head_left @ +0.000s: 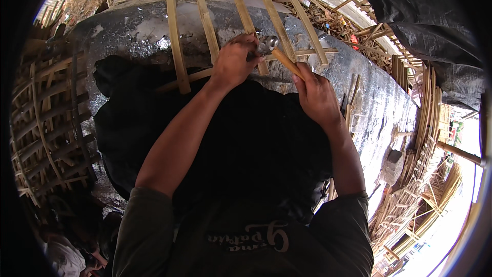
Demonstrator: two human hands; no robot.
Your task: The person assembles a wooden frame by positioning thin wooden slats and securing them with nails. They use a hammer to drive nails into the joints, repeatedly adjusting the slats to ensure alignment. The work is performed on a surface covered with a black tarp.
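Note:
My right hand (316, 95) is closed around the wooden handle of a hammer (287, 63). The hammer's shiny metal head is up beside the fingers of my left hand (234, 62). Those fingers are pinched together at a bamboo slat (240, 7); whatever they hold, if anything, is hidden. Several such slats run side by side away from me, and their near ends lie over a bamboo crosspiece (200, 75).
The slats rest on a worn, shiny grey surface (138, 31). Woven bamboo panels (48, 118) stand at the left. A thin dark tool (344, 103) and a small clear container (357, 123) lie right of my right hand. Black sheeting (430, 15) hangs at upper right. Another person (66, 257) is at lower left.

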